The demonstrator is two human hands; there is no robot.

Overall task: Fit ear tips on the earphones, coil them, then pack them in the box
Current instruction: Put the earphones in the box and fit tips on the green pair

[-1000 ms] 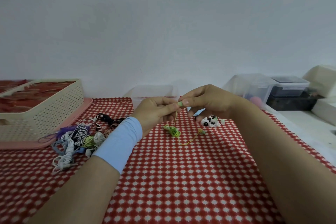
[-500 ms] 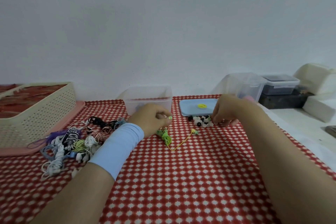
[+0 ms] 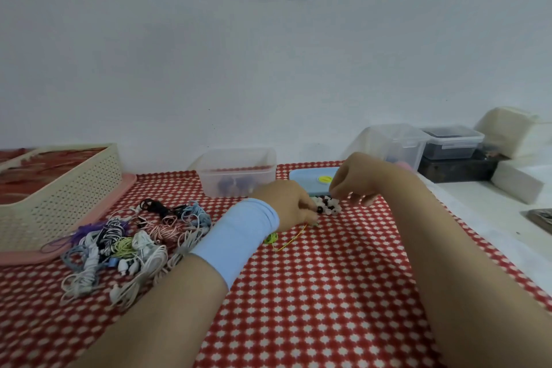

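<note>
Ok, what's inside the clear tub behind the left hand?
Through the clear tub wall, a few purplish shapes lie at the bottom. The frosted plastic blurs them, so what they are cannot be told.

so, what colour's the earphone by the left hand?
The earphone is yellow-green; the head view shows it best.

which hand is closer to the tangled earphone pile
Left. The left hand lies right of the earphone pile; the right hand is farther right, beyond the ear tips.
</note>
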